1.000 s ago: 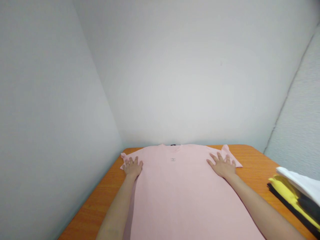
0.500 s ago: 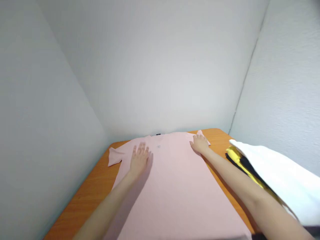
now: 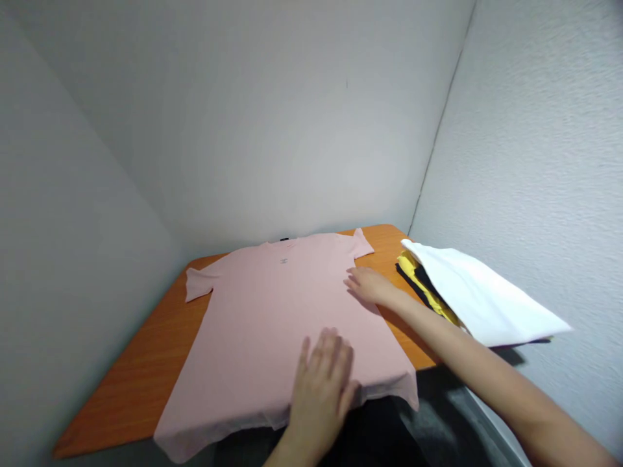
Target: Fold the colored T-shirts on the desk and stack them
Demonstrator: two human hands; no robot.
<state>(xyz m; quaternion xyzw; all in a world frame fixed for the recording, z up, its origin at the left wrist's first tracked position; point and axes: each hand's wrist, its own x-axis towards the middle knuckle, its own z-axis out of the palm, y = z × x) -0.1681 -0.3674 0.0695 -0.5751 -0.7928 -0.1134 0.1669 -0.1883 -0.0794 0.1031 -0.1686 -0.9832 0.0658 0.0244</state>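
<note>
A pink T-shirt [image 3: 272, 324] lies spread out on the wooden table, its collar towards the back wall and both short sleeves out to the sides. Its bottom hem hangs over the front edge. A small dark logo sits below the neck. My left hand [image 3: 321, 383], fingers spread and slightly blurred, is over the lower part of the shirt near the hem; whether it touches the cloth I cannot tell. Along the shirt's right side, below the right sleeve, my right hand [image 3: 367, 284] is flat with fingers stretched out. Neither hand holds anything.
A stack of folded clothes sits at the table's right edge, a white garment [image 3: 477, 292] on top with yellow cloth [image 3: 411, 266] and black cloth below. The wooden table [image 3: 146, 350] meets walls at the back and left. Another wall stands to the right.
My left hand has moved from the upper chest of the shirt down towards the hem. My right hand has slid from the right sleeve to the shirt's side. The view has tilted down.
</note>
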